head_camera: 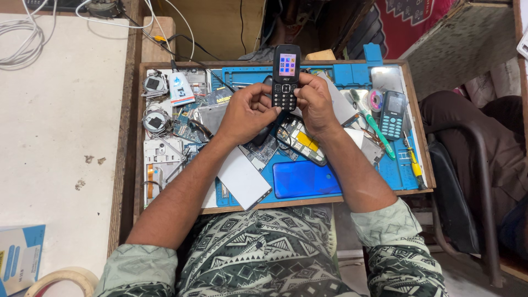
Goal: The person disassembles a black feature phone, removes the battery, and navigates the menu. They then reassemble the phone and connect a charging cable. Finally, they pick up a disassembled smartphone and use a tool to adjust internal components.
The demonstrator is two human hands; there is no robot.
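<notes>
Both hands grasp a black keypad phone [286, 77]
Left hand [246, 113] and right hand [315, 104] pinch its lower edges; seemingly light, rigid, smooth, best gripped along the sides.

Both hands, left hand [247, 113] and right hand [315, 104], raised together, fingers curled.

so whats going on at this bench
A person holds a small black keypad phone upright in both hands, its screen lit. The left hand and right hand grip its lower half, thumbs at the keys. Below them is a wooden tray with a blue work mat strewn with circuit boards and phone parts. A teal keypad phone and a green toothbrush lie to the right.
</notes>
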